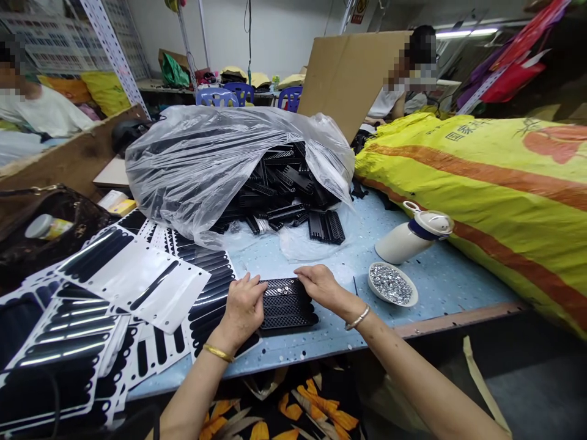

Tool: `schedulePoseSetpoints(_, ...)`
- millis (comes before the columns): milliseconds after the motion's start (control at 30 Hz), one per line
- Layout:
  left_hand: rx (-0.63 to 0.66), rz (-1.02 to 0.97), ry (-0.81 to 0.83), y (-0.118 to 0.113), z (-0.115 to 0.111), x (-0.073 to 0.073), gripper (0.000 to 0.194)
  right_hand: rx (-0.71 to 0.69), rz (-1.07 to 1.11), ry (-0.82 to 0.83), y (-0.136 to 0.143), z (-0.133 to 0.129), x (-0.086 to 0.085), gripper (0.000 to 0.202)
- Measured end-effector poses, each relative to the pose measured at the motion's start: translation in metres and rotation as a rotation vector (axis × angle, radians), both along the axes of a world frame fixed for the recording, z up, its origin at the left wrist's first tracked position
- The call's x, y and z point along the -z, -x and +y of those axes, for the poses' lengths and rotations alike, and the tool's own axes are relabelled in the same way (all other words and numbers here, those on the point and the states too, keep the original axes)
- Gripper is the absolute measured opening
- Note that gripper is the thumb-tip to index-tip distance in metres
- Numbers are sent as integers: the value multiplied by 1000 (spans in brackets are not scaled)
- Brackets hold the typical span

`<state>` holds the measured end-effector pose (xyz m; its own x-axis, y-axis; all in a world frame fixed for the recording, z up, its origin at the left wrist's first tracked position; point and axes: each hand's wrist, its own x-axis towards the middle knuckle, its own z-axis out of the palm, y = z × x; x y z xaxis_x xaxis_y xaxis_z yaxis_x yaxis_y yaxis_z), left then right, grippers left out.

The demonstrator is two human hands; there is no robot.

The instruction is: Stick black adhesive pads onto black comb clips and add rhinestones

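A row of black strips with a mesh pattern [287, 313] lies side by side on the blue speckled table [339, 333] in front of me. My left hand [242, 308] is closed round their left end. At the top right corner my right hand [323, 288] pinches the strips' edge with thumb and fingers. A few small shiny metal pieces [287, 289] sit on the uppermost strip. Right of my right hand stands a white bowl [414, 299] of small silver metal pieces [389, 281]. Whatever is under my fingertips is hidden.
A clear plastic bag [183, 165] spills black strips [279, 183] behind my hands. Sheets with black adhesive-looking strips [160, 278] are piled at left. A white bottle [398, 243] leans beside a large yellow sack [481, 177]. Two people sit beyond, left and right.
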<state>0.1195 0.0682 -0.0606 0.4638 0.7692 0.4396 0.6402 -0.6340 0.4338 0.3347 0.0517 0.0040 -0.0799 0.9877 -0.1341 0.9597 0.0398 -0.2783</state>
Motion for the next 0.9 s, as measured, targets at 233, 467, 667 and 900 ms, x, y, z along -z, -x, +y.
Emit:
schedulePoseSetpoints(233,12,-22,-18,1,1,2,32,-160,-136,-69,-3,-41,9,52)
schedulePoseSetpoints(467,11,-22,-44,1,0,3,31,-268,-358,-30,8,-43,1,62)
schedulePoseSetpoints(667,12,-23,-36,2,1,6,32,-395,-531,-32,5,-43,-2,64)
schedulePoseSetpoints(900,22,-41,-48,2,1,7,31,-351,-572,13,-6,-45,-9,59)
